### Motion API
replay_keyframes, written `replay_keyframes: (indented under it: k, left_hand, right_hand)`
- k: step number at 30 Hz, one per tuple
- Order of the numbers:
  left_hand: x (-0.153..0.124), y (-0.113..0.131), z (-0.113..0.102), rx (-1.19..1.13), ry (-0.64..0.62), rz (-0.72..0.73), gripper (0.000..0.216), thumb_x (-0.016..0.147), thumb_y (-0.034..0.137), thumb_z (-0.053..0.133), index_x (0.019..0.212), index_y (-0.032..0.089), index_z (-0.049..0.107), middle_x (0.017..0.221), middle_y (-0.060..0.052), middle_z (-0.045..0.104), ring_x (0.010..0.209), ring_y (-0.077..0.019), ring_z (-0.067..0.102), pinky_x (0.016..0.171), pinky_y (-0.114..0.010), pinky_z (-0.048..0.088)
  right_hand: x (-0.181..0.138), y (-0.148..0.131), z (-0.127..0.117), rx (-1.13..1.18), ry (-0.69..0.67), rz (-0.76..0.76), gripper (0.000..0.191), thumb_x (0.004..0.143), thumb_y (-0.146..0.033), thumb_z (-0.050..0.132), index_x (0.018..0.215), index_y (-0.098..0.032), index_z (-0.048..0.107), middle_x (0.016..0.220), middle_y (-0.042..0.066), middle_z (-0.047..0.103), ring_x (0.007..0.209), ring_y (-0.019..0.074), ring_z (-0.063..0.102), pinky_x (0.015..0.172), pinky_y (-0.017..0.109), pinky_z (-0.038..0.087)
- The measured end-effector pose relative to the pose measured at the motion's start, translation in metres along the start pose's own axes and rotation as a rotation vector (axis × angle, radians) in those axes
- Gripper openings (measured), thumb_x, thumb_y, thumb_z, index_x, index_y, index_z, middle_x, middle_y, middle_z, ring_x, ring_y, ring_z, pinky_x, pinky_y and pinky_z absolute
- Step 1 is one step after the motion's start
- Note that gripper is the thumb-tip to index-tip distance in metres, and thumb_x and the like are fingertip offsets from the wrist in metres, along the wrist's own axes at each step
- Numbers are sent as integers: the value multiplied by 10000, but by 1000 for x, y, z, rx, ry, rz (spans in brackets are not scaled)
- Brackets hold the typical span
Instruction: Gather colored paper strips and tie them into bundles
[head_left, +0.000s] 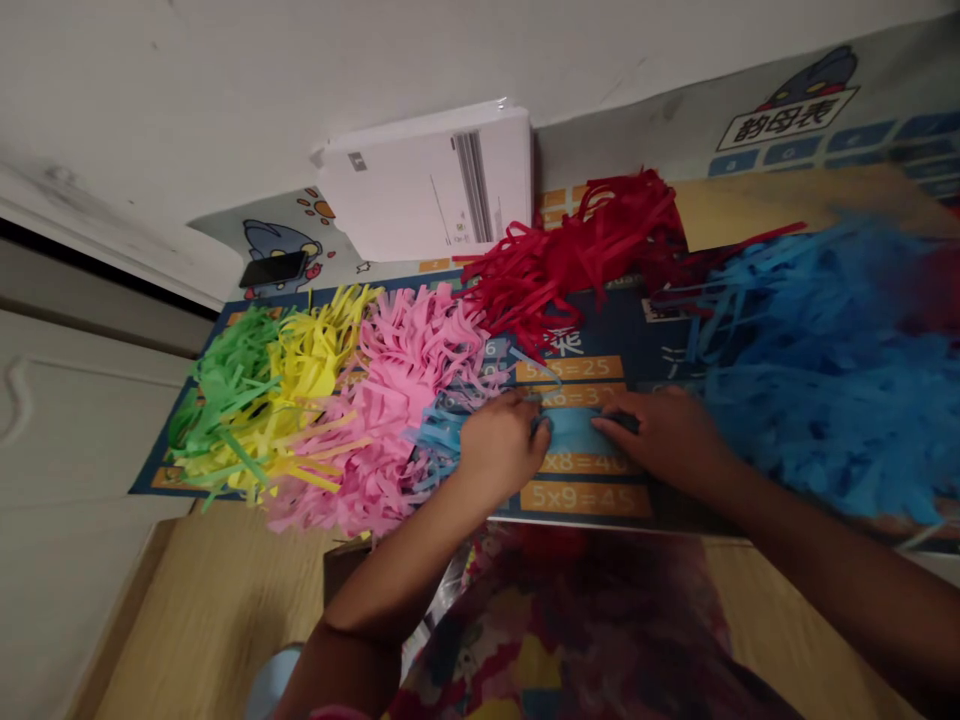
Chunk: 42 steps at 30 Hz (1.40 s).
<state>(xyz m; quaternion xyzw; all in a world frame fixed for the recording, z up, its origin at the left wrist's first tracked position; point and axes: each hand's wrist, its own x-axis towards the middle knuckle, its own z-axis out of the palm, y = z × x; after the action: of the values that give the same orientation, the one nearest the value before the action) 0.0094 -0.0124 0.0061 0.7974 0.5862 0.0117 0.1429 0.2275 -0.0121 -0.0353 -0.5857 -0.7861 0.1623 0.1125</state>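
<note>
Hands first: our left hand had its fingers curled together and pinched on the left end of a small blue paper sheet. That sheet lay on the dark blue printed multiplication mat covering the wooden desk. Our right hand lay on the sheet's right end, fingers close together over something small and dark. We couldn't tell if it gripped or only pressed.

Our guess is we were mid-way through working that one sheet into strips like the rest. The next bit would call for keeping it flat and steady.

Around it sat shredded paper piles: green, yellow, pink, red and a big blue one.

Readable on the mat: "5x5=25" and "5x9=45". The wall poster heading read "韵母表".
</note>
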Motion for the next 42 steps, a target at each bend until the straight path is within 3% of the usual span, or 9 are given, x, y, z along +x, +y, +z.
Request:
replay_keyframes:
  k: [14, 17, 19, 22, 25, 29, 34, 38, 42]
  left_hand:
    - [4, -6, 3, 4, 65, 37, 197, 912, 289, 632, 1076, 180, 650, 1082, -90, 701, 983, -251, 664, 821, -353, 509]
    - [4, -9, 1, 133, 145, 314, 155, 950, 252, 586, 1081, 198, 648, 1113, -100, 683, 1087, -268, 601, 918, -402, 449]
    - [3, -10, -3, 229, 73, 540, 178, 992, 223, 498, 1024, 203, 672, 1043, -87, 691, 1067, -255, 596, 958, -418, 414]
    - [-1, -10, -13, 303, -20, 689, 235, 987, 216, 459, 1016, 179, 689, 927, -76, 687, 984, -245, 615, 1052, -469, 356]
    - [-6, -6, -21, 353, -19, 704, 243, 919, 302, 538, 1030, 152, 693, 907, -86, 681, 959, -271, 623, 1145, -554, 253]
    - [-7, -1, -17, 432, 13, 679, 201, 907, 230, 534, 996, 128, 683, 926, -102, 692, 937, -274, 647, 1149, -577, 264]
    - [-5, -9, -3, 360, 139, 610, 179, 934, 121, 500, 974, 146, 672, 927, -89, 723, 916, -237, 682, 1170, -556, 277]
    - [-5, -22, 6, 240, 208, 582, 193, 958, 162, 521, 1043, 173, 694, 1012, -87, 753, 955, -225, 705, 1171, -579, 280]
    - [-10, -35, 11, 117, 198, 574, 219, 979, 174, 527, 1062, 233, 721, 1059, -47, 774, 989, -187, 710, 1179, -564, 269]
  right_hand:
    - [7, -4, -3, -18, -35, 42, 197, 907, -407, 604, 916, -234, 698, 840, 28, 772, 749, 231, 695, 749, 358, 407]
    - [5, -6, -17, -120, 21, 73, 206, 892, -408, 614, 922, -215, 680, 790, 48, 750, 703, 234, 660, 699, 357, 371]
    - [-2, -10, -28, -227, 139, 26, 188, 889, -357, 609, 945, -190, 674, 877, 91, 749, 793, 268, 657, 732, 380, 352]
    - [-18, -19, -39, -243, 176, -297, 176, 888, -188, 547, 1006, -186, 677, 1067, 103, 735, 949, 268, 643, 859, 410, 326]
    - [-27, -23, -34, -226, 12, -533, 239, 854, -96, 519, 1000, -192, 682, 1053, 81, 737, 928, 233, 637, 884, 397, 305]
    - [-20, -10, -21, -264, -14, -457, 178, 872, -119, 530, 939, -175, 685, 925, 89, 731, 877, 239, 625, 845, 395, 292]
    - [-16, 1, -22, -164, 44, -346, 235, 841, -108, 555, 1026, -167, 688, 1014, 93, 739, 935, 234, 632, 867, 384, 293]
    - [-19, -14, -20, -212, 136, -424, 223, 864, -142, 548, 1039, -168, 683, 1071, 111, 713, 1020, 263, 598, 870, 399, 292]
    - [-17, -10, -12, -237, 63, -454, 190, 908, -131, 525, 866, -184, 703, 910, 72, 724, 909, 229, 604, 833, 380, 289]
